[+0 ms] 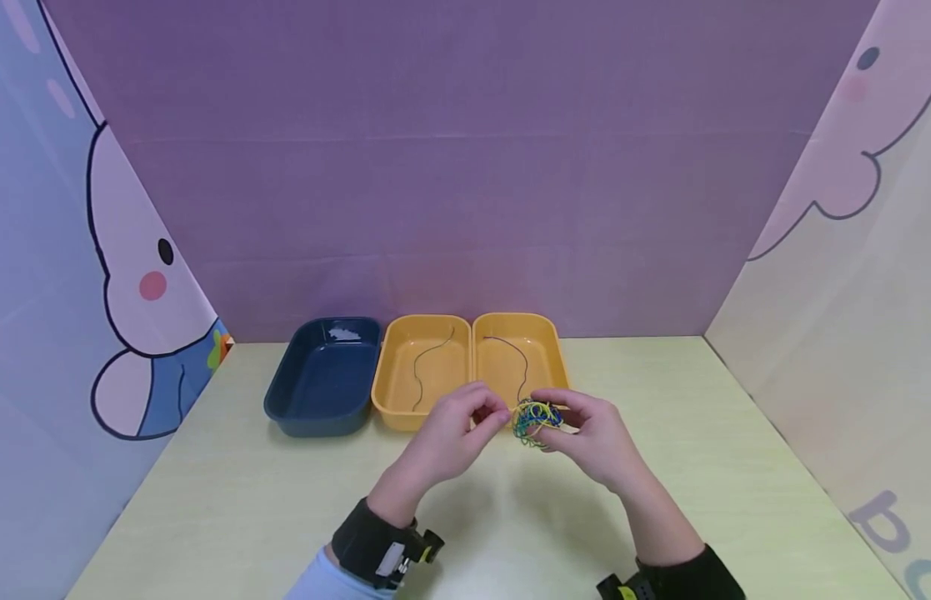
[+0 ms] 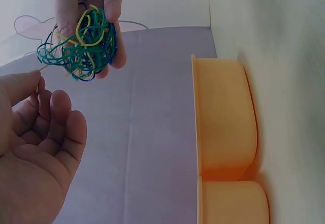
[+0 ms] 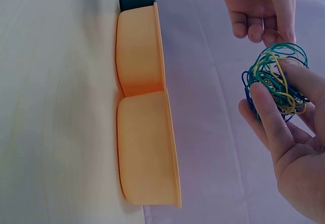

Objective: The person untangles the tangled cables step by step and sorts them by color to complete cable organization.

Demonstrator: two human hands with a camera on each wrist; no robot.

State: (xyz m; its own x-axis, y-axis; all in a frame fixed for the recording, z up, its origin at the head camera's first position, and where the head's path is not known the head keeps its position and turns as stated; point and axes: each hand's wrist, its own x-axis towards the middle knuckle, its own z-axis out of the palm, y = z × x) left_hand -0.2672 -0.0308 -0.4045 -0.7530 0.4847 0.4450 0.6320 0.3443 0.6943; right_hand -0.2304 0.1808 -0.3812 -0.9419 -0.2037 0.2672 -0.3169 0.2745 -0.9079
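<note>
- The tangle of green, blue and yellow strands [image 1: 538,421] is hanging in my grasp above the worktop [image 1: 735,467], by the near rim of the right-hand yellow tray [image 1: 548,358].
- My right hand [image 1: 596,437] is grasping the tangle, thumb and fingers curving around it.
- My left hand [image 1: 465,429] is pinching a yellow strand [image 2: 43,67] between thumb and forefinger at the tangle's side; my other left fingers are curling loosely.
- The right-hand yellow tray is standing toward the worktop's far edge, with a thin dark strand [image 1: 526,367] lying curved inside it.
- The left-hand yellow tray [image 1: 442,367] is standing just beside it, with another thin dark strand [image 1: 416,362] lying in a wavy line inside.
- The dark blue tray [image 1: 322,375] is standing next in the row, nearest the worktop's far left corner; a white patch is showing at its far end, and I cannot tell what it is.
- I am wearing a black band on each wrist, and a light blue sleeve [image 1: 330,579] is showing below the left one.
- A purple backdrop [image 1: 465,167] is rising behind the worktop's far edge, and printed panels are flanking its left and right edges.
</note>
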